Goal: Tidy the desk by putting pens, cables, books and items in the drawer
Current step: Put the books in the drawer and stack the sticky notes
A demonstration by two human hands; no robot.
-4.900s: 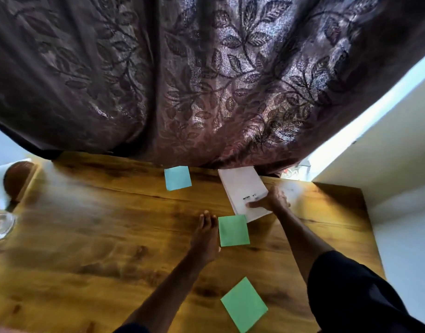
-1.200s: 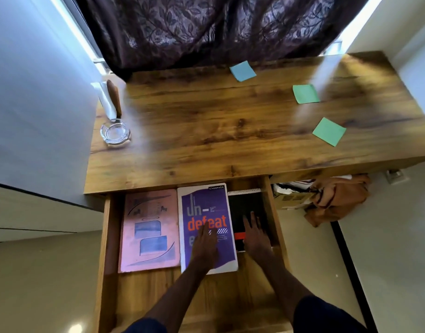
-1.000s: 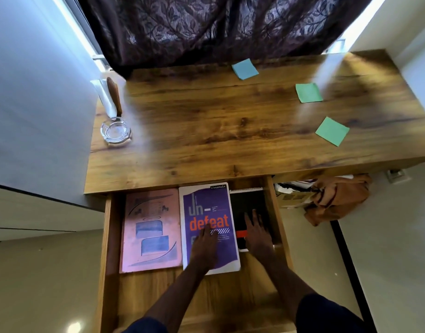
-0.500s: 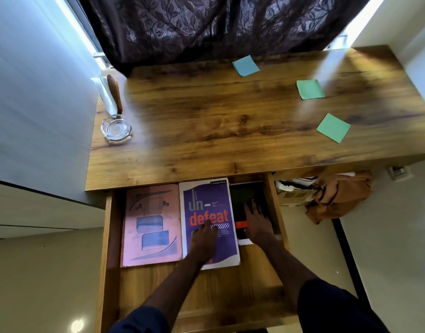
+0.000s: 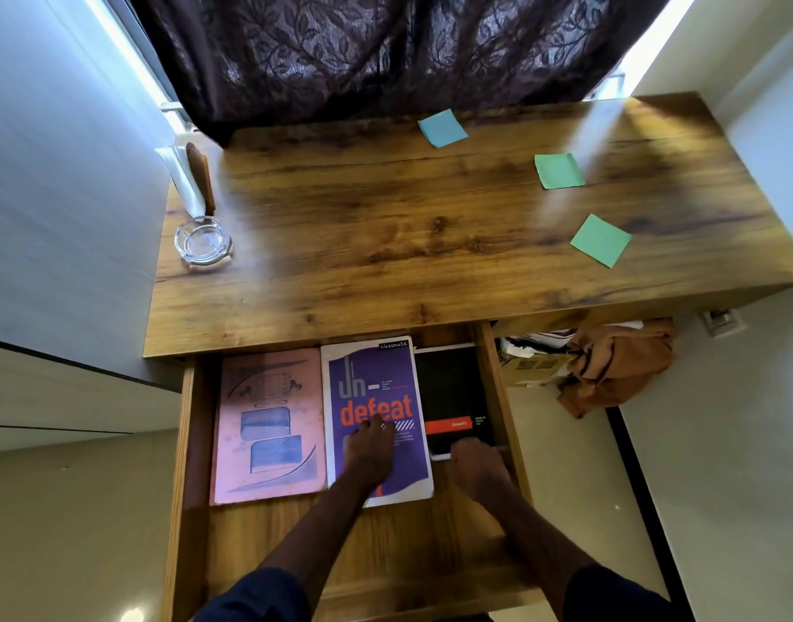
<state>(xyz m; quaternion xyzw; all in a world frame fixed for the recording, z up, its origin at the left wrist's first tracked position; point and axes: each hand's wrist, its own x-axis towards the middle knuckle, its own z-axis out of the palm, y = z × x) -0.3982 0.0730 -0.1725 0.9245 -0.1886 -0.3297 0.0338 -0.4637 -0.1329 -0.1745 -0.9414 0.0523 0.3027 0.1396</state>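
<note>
As the left hand [image 5: 368, 455] presses flat on the purple notebook [image 5: 376, 383], the right hand [image 5: 477, 469] grips the black notebook [image 5: 451, 388], likely light and bendy, by its near edge.

Head-worn, wide-angle, looking steeply down from close above the open drawer [image 5: 412, 545], facing across the desk [image 5: 385, 240] to the curtain [image 5: 385, 51] behind.
</note>
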